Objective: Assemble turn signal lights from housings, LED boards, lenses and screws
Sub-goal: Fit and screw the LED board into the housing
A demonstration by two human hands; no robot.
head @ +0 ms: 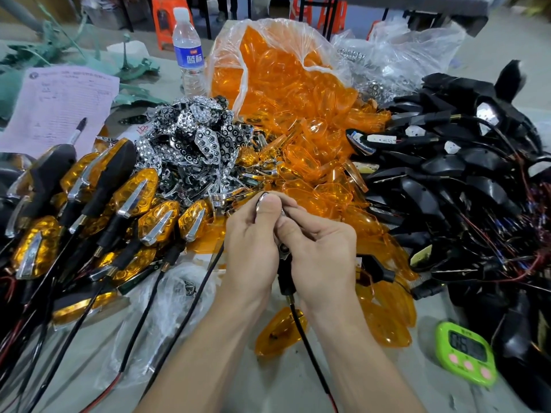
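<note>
Single view here, riding on the person's head, tipped forward and down over the surface (402,377). It's in tight: left hand (253,242) and right hand (322,254) sit dead centre, forearms coming in from the bottom edge. Wide lens, bowed edges; the water bottle (189,52) marks the far side, near the top.

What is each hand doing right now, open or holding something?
Left hand: closed, gripping the part-built turn signal.
Right hand: closed, gripping the same turn signal.
</note>
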